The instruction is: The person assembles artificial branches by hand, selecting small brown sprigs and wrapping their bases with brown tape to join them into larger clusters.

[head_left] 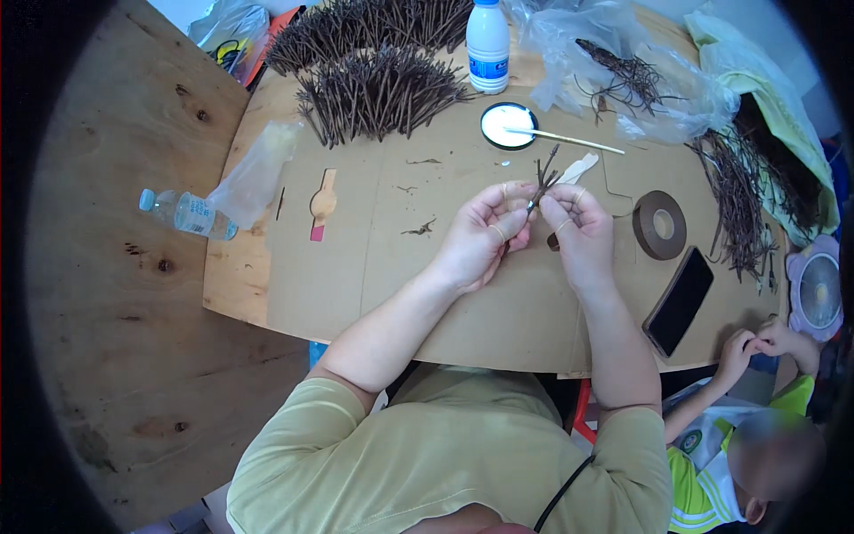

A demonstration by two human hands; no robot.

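Note:
Over the middle of the cardboard, my left hand (485, 230) and my right hand (584, 233) meet around a small brown branched twig (547, 171). Its forked tips stick up above my fingers, while the lower stem is mostly hidden in my left hand. My left thumb and fingers pinch the stem. On the other side, my right thumb and forefinger press on the same stem. A short dark brown piece (553, 241) shows beside my right fingers; it looks like tape, but its link to the twig is hidden. Pale bands circle some fingers on both hands.
Bundled brown twigs (382, 93) stand at the far left. Behind my hands are a white bottle (487, 49) and a dish of white paste (507, 125) with a stick (578, 141). Brown tape roll (642, 222), phone (679, 301) and loose twigs (738, 196) lie right. A person (712, 454) sits lower right.

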